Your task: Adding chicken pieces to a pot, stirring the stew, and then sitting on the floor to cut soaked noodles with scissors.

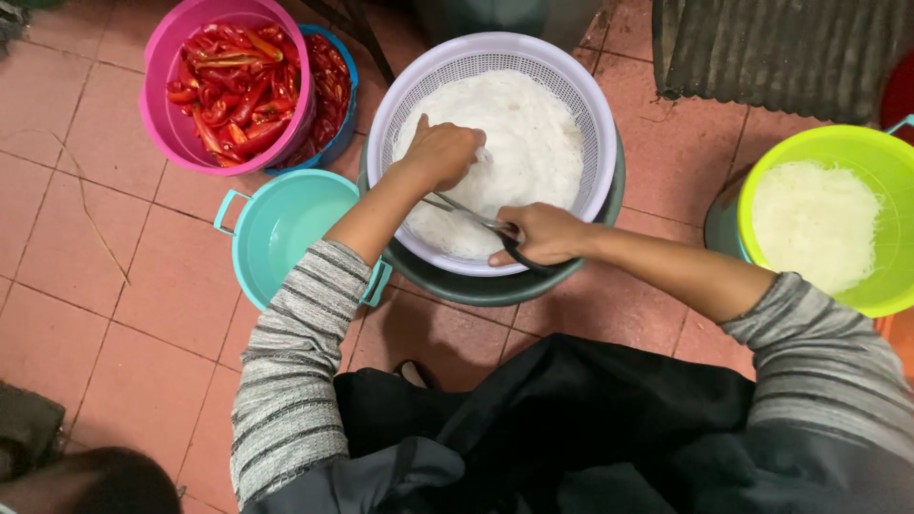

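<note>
The blades of the scissors (473, 215) are mostly buried: only a thin run of metal shows between the two hands, and the tips vanish under the left hand (440, 152), so whether the blades are open or shut cannot be told. The right hand (538, 234) is wrapped around the dark handles at the near rim of the strainer (590, 114), fingers through the loops. The left hand is closed around a bunch of white noodles (533, 143), pressing down into the heap; its fingertips are hidden in the strands. The pale lilac strainer sits inside a dark green tub (495, 286), of which only the near edge and a sliver at the right show.

To the left, just beside the tub, stands a teal bucket (286, 228) with water in it; the left forearm crosses its rim. Beyond it a pink basket (162, 105) of red chillies (233, 81) rests in a blue basin (345, 95), largely covered. At the right a lime green bowl (819, 152) holds more noodles and is cut off by the picture's edge; what it stands on is hard to make out. A dark corrugated sheet (790, 48) lies at the top right on the red floor tiles (114, 314).
</note>
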